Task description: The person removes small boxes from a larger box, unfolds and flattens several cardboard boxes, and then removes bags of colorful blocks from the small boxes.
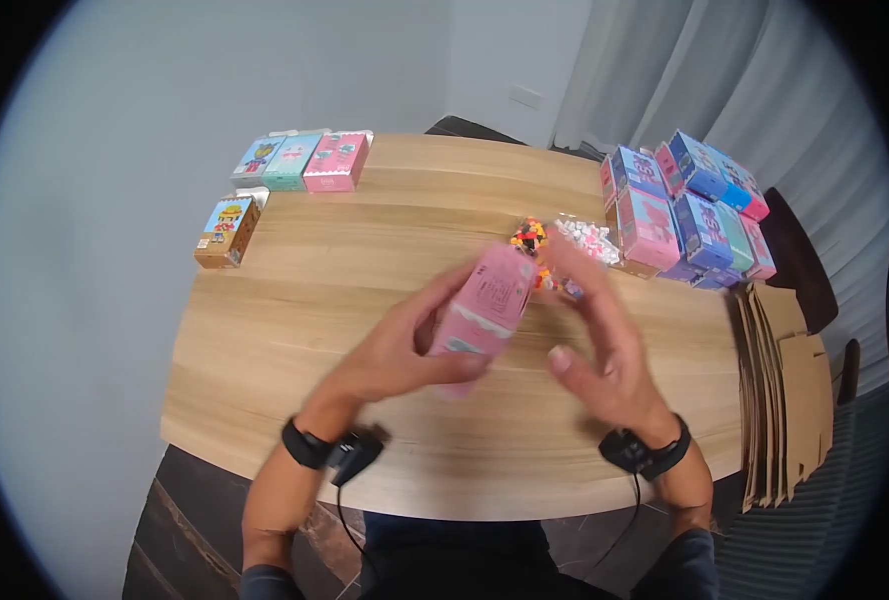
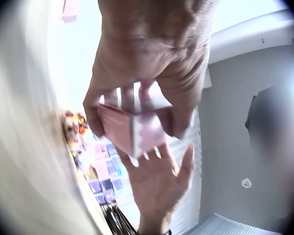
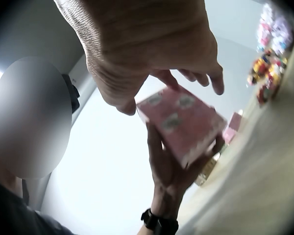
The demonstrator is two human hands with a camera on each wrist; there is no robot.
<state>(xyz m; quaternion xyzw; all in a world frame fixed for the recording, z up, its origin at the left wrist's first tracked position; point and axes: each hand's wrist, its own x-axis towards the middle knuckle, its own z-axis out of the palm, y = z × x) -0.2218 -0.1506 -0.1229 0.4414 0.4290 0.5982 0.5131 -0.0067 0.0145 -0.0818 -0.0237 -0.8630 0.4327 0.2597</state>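
Note:
My left hand [image 1: 390, 350] grips a small pink carton [image 1: 493, 300] above the middle of the table, thumb along the near side and fingers round the other. The carton is tilted and slightly blurred. To its right, my right hand [image 1: 617, 350] is held up with thumb and fingers spread, apart from the carton in the head view. In the right wrist view its fingers hang over one end of the carton [image 3: 181, 122], whose side carries pale printed patches. Just beyond the hands lie a bag of red, yellow and black pieces [image 1: 531, 236] and a bag of white and pink pieces [image 1: 593, 240].
Pink [image 1: 338, 160], teal [image 1: 293, 162] and blue cartons form a row at the back left, with a brown carton [image 1: 228, 232] nearer. Stacked cartons [image 1: 705, 225] stand at the back right. Flat cardboard sheets [image 1: 780, 395] lean along the right edge.

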